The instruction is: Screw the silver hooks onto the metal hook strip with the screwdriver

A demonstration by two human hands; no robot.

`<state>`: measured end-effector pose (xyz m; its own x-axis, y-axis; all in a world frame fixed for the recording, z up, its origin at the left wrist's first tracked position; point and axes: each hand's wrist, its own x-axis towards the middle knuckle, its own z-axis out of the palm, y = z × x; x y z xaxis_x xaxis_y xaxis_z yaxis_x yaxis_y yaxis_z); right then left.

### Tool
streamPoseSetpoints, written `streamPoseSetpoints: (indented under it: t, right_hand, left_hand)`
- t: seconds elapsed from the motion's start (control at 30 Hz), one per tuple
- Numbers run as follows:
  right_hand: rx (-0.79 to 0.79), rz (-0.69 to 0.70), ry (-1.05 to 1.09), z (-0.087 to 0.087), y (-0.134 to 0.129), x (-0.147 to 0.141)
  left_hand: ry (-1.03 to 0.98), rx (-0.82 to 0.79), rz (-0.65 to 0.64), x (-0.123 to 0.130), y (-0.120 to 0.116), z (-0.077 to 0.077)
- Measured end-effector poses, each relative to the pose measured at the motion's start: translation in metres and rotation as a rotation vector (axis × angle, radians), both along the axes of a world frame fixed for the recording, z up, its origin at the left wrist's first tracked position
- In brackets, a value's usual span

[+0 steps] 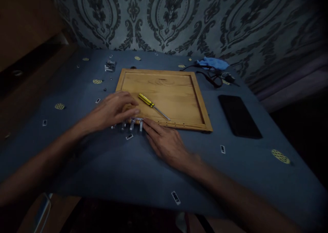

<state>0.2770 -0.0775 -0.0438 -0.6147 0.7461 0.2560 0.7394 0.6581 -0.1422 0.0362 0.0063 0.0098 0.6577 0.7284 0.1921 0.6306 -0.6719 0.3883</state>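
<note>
A shallow-framed wooden panel (176,89) lies flat on the table, with small holes along its near edge. At that edge is a silvery metal fitting (138,119) with prongs hanging over the front. The fingertips of my right hand (166,140) press at the fitting's right end, its fingers close together. Just above the fitting hovers my left hand (112,108), thumb and fingers apart, with nothing visible between them. A screwdriver (153,106) with a yellow and black handle rests on the panel, its tip toward the near edge.
Another metal fitting (109,66) sits beyond my left hand, near a small dark screw-like piece (105,89). To the right are a black flat case (239,116), dark-framed glasses (212,79) and a blue cloth (212,63). A patterned wall (174,17) borders the table's far side.
</note>
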Motion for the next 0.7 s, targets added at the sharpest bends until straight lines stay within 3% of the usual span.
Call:
streamPoseSetpoints:
  t: [0.23,0.47,0.53,0.63,0.7]
  right_hand:
    - [-0.016,0.016,0.002,-0.002,0.0,0.001]
    - [-0.02,0.0,-0.004,-0.002,-0.001,0.001]
    - [-0.013,0.0,-0.005,-0.002,-0.001,0.001]
    - [0.006,0.004,-0.012,-0.003,-0.001,0.001]
    - [0.023,0.005,-0.021,-0.004,0.0,0.001]
  left_hand:
    - [0.138,0.057,-0.074,0.021,0.04,-0.012]
    - [0.197,0.025,-0.044,0.022,0.051,-0.019]
    - [0.196,0.028,-0.032,0.016,0.05,-0.011]
    - [0.141,0.042,0.001,0.004,0.045,0.012]
    - [-0.049,0.033,0.066,-0.003,0.038,0.032]
